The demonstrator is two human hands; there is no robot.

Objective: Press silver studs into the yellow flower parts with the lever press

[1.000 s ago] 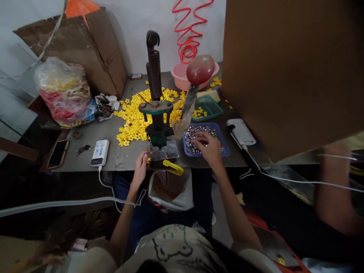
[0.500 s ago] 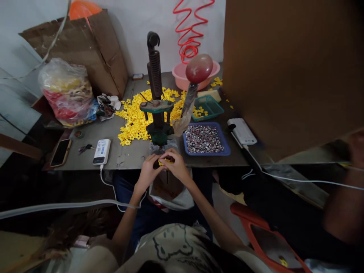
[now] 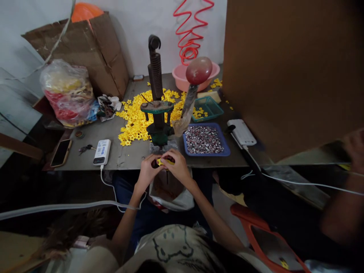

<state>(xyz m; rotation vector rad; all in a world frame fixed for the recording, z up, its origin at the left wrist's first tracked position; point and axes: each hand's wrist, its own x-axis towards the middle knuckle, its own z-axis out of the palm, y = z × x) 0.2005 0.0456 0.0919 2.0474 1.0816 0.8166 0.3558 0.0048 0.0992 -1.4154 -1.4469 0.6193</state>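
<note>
Left hand (image 3: 147, 173) curls closed around one end of a small yellow plastic piece (image 3: 164, 162), which sits between both hands just in front of the green hand press (image 3: 157, 134); right hand (image 3: 179, 167) grips its other end, nearest a blue tray (image 3: 204, 154) of speckled beads (image 3: 203, 139).

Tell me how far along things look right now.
Done: the bag holds something, too dim to tell. In hand: the left hand and right hand hold a yellow piece. Left: the big yellow flower pile and full blue tray of studs.
</note>
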